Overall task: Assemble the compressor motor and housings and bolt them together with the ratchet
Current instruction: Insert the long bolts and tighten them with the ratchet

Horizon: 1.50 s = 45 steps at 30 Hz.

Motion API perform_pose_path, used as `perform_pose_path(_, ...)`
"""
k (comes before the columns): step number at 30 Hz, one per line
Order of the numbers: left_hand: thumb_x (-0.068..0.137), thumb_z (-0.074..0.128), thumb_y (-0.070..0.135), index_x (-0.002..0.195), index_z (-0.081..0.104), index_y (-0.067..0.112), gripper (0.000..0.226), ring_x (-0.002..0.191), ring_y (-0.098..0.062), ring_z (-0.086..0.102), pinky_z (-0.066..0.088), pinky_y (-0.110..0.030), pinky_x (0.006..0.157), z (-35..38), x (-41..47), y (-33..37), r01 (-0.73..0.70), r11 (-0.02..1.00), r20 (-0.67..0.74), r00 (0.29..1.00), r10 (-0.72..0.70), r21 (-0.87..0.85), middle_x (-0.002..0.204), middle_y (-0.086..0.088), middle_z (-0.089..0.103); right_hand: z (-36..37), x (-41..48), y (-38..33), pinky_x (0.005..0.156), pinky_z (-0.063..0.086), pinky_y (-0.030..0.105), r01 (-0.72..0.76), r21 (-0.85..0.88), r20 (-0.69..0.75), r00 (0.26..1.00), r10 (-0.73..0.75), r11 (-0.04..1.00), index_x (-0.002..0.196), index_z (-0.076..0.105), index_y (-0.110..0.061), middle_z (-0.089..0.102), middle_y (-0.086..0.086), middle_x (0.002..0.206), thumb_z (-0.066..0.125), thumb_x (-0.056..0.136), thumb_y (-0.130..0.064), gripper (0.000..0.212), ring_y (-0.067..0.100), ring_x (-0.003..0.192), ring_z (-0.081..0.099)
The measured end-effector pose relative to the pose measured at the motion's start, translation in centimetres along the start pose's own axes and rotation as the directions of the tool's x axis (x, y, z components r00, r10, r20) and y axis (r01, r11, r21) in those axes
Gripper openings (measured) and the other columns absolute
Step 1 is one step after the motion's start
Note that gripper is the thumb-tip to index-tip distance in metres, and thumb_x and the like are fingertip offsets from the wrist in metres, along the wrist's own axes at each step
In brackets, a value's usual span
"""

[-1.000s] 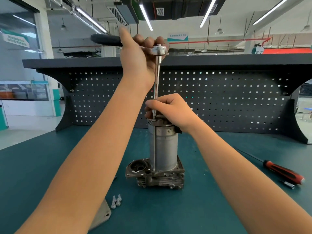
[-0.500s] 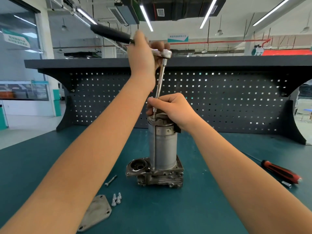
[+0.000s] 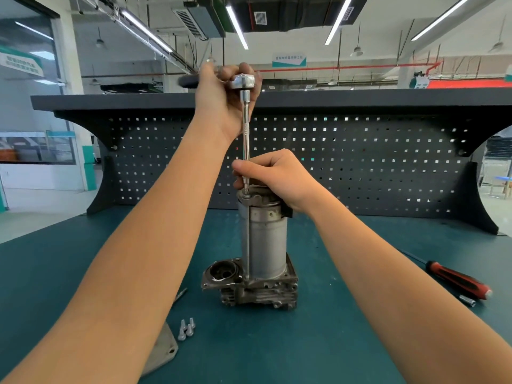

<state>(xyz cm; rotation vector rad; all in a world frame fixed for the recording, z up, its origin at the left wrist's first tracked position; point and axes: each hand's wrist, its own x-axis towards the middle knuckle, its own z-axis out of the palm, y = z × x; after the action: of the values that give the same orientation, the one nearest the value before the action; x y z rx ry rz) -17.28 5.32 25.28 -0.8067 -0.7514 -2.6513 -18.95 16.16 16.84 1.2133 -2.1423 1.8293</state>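
My left hand (image 3: 221, 106) grips the ratchet (image 3: 243, 81); my right hand (image 3: 277, 176) pinches its shaft (image 3: 245, 128) atop the motor (image 3: 266, 239). Bolts (image 3: 187, 329) lie near left.

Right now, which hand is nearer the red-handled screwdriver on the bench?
Right. The right hand grips the extension bar atop the motor, up and left of the screwdriver; the left hand holds the ratchet higher up, farther away.

One chrome steel ratchet (image 3: 243, 81) with a long extension. One silver cylindrical motor (image 3: 267, 245), standing on one grey cast-metal housing (image 3: 260, 293). Near left: four small silver bolts (image 3: 187, 329), one long thin bolt (image 3: 180, 294), partly hidden, and one flat grey metal cover plate (image 3: 164, 353). Right: one red-and-black-handled screwdriver (image 3: 457, 281) and one small silver socket (image 3: 467, 301).
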Motion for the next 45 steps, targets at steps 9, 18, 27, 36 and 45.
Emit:
perform_pose_path(9,0.101,0.031,0.025,0.049,0.048,0.008,0.058,0.042,-0.015,0.058,0.054,-0.026,0.046,0.7,-0.4,-0.9,0.032,0.999,0.011,0.999,-0.032,0.042,0.043,-0.001,0.047,0.0,-0.4,-0.1,0.058,0.054,0.019,-0.011,0.09,-0.009,1.0,0.012,0.996,0.087,0.07,-0.001,0.069,0.0,0.064,0.062,0.089,-0.015,0.016,0.004,0.059,0.065)
perform_pose_path(18,0.101,0.029,0.019,0.058,0.059,0.022,0.053,0.068,-0.019,0.065,0.053,-0.039,0.077,0.6,-3.5,-1.9,-0.594,0.622,0.243,0.794,0.558,0.511,0.054,0.002,0.063,-0.4,0.0,0.3,0.075,0.056,0.029,0.045,0.077,-0.003,0.999,-0.045,0.996,0.089,0.071,-0.007,0.072,0.008,0.083,0.065,0.085,-0.01,0.008,0.01,0.078,0.066)
perform_pose_path(27,0.101,0.029,0.023,0.075,0.044,0.007,0.034,0.052,-0.018,0.06,0.054,-0.026,0.052,0.8,0.1,-1.6,-0.185,0.948,-0.023,0.98,0.198,0.26,0.048,-0.002,0.051,-0.2,0.3,0.4,0.066,0.057,0.032,0.011,0.178,-0.021,1.0,-0.008,0.984,0.074,0.068,-0.003,0.068,0.009,0.066,0.064,0.087,-0.015,0.018,0.015,0.059,0.066)
perform_pose_path(36,0.099,0.033,0.014,0.073,0.048,0.005,0.031,0.045,-0.022,0.06,0.054,-0.032,0.042,-1.0,0.4,-0.3,0.054,0.988,0.101,0.994,-0.04,-0.145,0.055,-0.012,0.057,0.1,0.4,0.4,0.058,0.054,0.023,0.005,0.113,-0.073,0.997,0.003,0.994,0.078,0.067,0.006,0.07,0.01,0.064,0.06,0.089,-0.036,0.044,0.015,0.058,0.066)
perform_pose_path(45,0.096,0.029,0.004,0.079,0.043,0.006,0.021,0.058,-0.021,0.063,0.05,-0.028,0.056,-0.7,-1.2,-0.9,-0.509,0.783,0.07,0.851,0.521,0.358,0.051,-0.005,0.061,-0.7,0.7,1.1,0.053,0.05,0.014,0.021,0.023,-0.122,0.992,-0.018,0.999,0.075,0.071,-0.005,0.069,-0.001,0.062,0.061,0.088,-0.036,0.035,0.005,0.059,0.067)
